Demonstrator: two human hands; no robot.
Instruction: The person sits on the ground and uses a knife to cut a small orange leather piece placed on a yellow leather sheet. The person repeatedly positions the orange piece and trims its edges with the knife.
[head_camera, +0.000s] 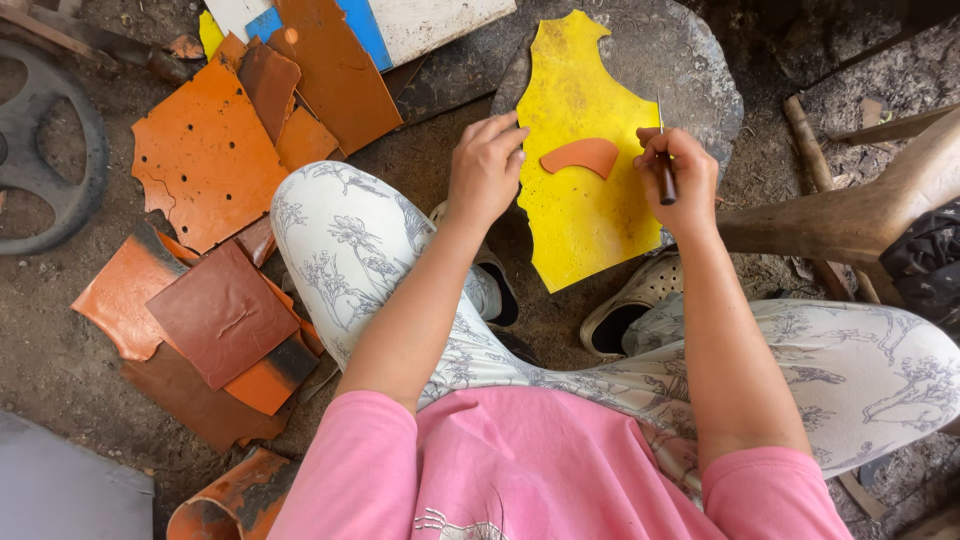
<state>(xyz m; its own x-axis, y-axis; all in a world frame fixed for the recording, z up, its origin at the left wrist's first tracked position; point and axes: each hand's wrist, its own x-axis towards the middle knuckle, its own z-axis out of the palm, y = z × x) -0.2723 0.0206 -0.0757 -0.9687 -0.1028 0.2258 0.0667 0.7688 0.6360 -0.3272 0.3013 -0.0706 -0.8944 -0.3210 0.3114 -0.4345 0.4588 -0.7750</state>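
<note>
Orange and brown leather scraps (215, 250) heaped on the dirt floor at left, left hand (485, 165) fingertips pressing the yellow sheet (580, 210) on a flat stone (670, 60), curved orange piece (582, 155) lying on it, right hand (678, 175) closed around a thin awl (664, 170)

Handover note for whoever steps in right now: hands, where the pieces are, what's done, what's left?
Left hand: fingertips pressing the left edge of the yellow sheet, holding it flat on the round stone slab.
Right hand: grip closed on a thin knife, blade up, at the sheet's right edge.
Small orange curved piece lies on the sheet between the hands.
Done: sheet's edges are already irregularly cut.
Left: no cut line visible around the curved piece.
Orange and brown scraps are piled on the ground to the left.
</note>
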